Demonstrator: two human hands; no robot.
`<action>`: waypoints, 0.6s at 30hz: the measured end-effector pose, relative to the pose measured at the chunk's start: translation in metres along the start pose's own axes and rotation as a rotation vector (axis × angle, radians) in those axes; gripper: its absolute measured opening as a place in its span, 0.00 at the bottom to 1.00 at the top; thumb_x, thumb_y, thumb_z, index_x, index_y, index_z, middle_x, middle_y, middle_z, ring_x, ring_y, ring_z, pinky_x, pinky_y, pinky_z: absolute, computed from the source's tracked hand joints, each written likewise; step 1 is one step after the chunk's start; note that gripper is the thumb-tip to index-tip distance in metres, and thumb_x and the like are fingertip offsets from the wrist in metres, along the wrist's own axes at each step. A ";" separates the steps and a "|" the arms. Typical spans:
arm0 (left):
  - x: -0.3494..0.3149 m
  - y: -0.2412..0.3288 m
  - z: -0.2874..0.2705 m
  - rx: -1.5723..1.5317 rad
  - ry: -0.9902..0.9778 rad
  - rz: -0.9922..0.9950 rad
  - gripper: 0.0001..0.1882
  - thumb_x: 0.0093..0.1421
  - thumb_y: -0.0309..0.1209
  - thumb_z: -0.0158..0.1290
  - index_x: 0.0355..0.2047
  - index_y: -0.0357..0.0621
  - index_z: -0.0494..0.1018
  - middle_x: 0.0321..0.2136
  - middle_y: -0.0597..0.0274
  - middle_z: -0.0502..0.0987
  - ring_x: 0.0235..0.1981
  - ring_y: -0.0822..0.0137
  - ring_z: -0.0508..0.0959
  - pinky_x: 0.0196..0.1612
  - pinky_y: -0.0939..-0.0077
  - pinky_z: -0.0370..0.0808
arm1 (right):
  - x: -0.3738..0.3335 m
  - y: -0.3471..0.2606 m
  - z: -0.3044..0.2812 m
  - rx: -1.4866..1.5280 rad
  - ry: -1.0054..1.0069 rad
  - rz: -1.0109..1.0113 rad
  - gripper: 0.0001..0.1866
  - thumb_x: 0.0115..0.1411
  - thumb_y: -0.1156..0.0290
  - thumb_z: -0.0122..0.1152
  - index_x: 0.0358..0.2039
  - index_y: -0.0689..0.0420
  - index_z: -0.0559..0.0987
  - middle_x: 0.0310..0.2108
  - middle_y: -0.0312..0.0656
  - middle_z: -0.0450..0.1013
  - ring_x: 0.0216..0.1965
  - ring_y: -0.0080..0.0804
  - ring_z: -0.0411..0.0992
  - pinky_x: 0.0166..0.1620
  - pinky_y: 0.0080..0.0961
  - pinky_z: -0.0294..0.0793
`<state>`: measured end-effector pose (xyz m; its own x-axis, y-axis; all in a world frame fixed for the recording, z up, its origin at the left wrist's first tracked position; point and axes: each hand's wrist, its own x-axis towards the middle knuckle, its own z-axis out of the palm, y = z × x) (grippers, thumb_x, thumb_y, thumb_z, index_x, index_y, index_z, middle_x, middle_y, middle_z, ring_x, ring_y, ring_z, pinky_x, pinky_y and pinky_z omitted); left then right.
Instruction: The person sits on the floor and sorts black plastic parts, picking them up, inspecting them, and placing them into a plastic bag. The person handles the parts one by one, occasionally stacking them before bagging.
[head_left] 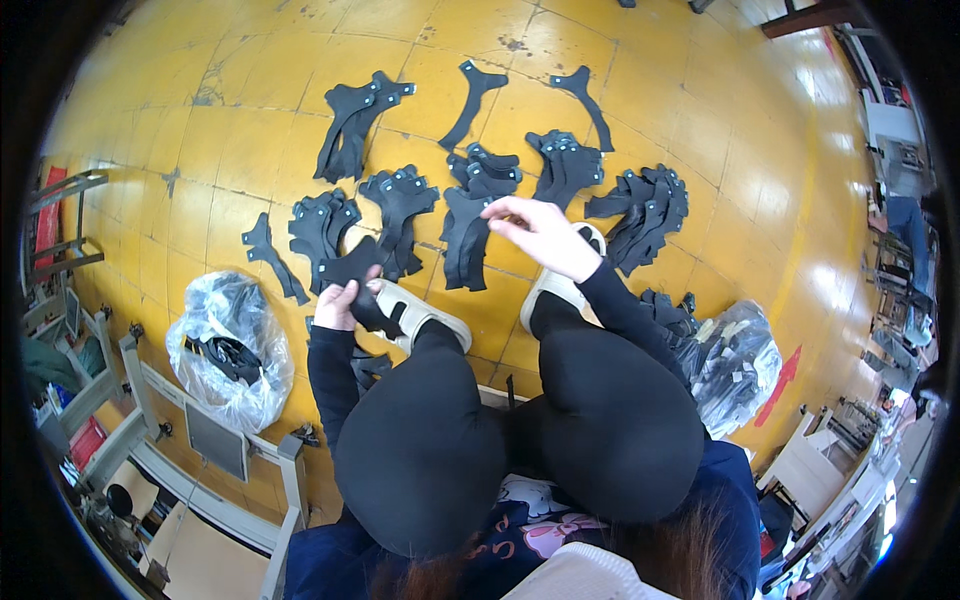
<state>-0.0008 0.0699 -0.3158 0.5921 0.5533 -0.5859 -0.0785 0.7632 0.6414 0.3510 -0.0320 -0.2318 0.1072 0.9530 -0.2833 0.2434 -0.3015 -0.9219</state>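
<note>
My left hand [338,305] is closed on a black cut fabric piece [352,262], curved with a forked end and a small pale label. It holds the piece beside my left sandal [432,312]. My right hand [545,238] is held out with its fingers stretched, nothing visibly gripped. Its fingertips are at the edge of a stack of black pieces [464,245] on the floor; whether they touch it I cannot tell. Close by lie more stacks of similar pieces, one at the left [322,225] and one at the right [645,215].
Yellow tiled floor [250,120] surrounds the stacks. Single pieces [472,100] lie farther off. A clear plastic bag of black pieces [230,350] stands at left, another bag [735,365] at right. A metal frame [200,480] runs along the lower left.
</note>
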 end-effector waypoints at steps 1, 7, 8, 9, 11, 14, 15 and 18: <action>0.003 0.002 0.021 0.016 -0.056 -0.037 0.17 0.63 0.26 0.43 0.49 0.24 0.66 0.48 0.45 0.72 0.46 0.59 0.76 0.52 0.72 0.70 | 0.000 0.002 0.001 -0.039 -0.044 0.004 0.10 0.59 0.70 0.54 0.40 0.60 0.76 0.33 0.37 0.75 0.32 0.20 0.69 0.38 0.18 0.68; 0.041 0.002 0.093 0.127 -0.343 -0.226 0.17 0.63 0.28 0.47 0.48 0.28 0.68 0.43 0.49 0.76 0.43 0.64 0.78 0.48 0.73 0.72 | -0.005 0.002 0.009 -0.029 -0.135 -0.058 0.17 0.58 0.67 0.57 0.46 0.57 0.71 0.30 0.40 0.74 0.33 0.30 0.72 0.39 0.26 0.69; 0.047 0.003 0.105 0.149 -0.352 -0.252 0.16 0.62 0.28 0.48 0.47 0.28 0.69 0.41 0.50 0.77 0.42 0.64 0.78 0.48 0.74 0.72 | -0.006 0.003 0.008 -0.020 -0.120 -0.060 0.17 0.57 0.67 0.58 0.46 0.58 0.71 0.29 0.40 0.74 0.33 0.30 0.72 0.39 0.26 0.69; 0.052 0.005 0.117 0.238 -0.400 -0.210 0.16 0.61 0.27 0.49 0.46 0.28 0.70 0.40 0.51 0.77 0.41 0.65 0.78 0.48 0.74 0.72 | -0.006 0.005 0.006 -0.008 -0.059 -0.028 0.14 0.56 0.69 0.59 0.42 0.59 0.72 0.26 0.38 0.72 0.29 0.25 0.69 0.35 0.23 0.68; 0.069 -0.009 0.099 0.447 -0.411 -0.133 0.15 0.60 0.27 0.51 0.44 0.28 0.71 0.37 0.53 0.78 0.38 0.66 0.78 0.46 0.76 0.72 | -0.002 0.008 0.002 0.048 0.023 0.041 0.10 0.54 0.70 0.61 0.35 0.60 0.73 0.22 0.36 0.70 0.26 0.21 0.68 0.32 0.20 0.67; 0.080 -0.021 0.087 0.668 -0.207 -0.095 0.10 0.56 0.30 0.58 0.31 0.33 0.75 0.25 0.63 0.77 0.25 0.77 0.73 0.30 0.83 0.68 | 0.001 0.005 -0.006 0.120 0.031 0.030 0.10 0.53 0.70 0.64 0.30 0.58 0.72 0.22 0.30 0.67 0.26 0.17 0.65 0.32 0.17 0.66; 0.079 -0.016 0.100 0.711 -0.163 -0.098 0.11 0.54 0.31 0.60 0.26 0.35 0.74 0.21 0.66 0.76 0.21 0.79 0.71 0.26 0.83 0.66 | -0.001 0.005 -0.007 0.140 0.029 0.024 0.09 0.53 0.70 0.63 0.30 0.57 0.72 0.22 0.29 0.66 0.26 0.15 0.64 0.32 0.15 0.64; 0.053 0.010 0.163 0.569 -0.078 -0.048 0.11 0.52 0.31 0.62 0.22 0.35 0.76 0.19 0.66 0.77 0.19 0.81 0.71 0.23 0.85 0.67 | -0.006 0.022 -0.007 0.310 -0.025 0.088 0.07 0.55 0.72 0.62 0.30 0.58 0.72 0.23 0.30 0.68 0.27 0.15 0.65 0.33 0.15 0.65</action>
<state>0.1607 0.0522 -0.2601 0.6432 0.4797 -0.5968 0.3814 0.4751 0.7930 0.3627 -0.0447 -0.2484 0.0897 0.9254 -0.3681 -0.0709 -0.3627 -0.9292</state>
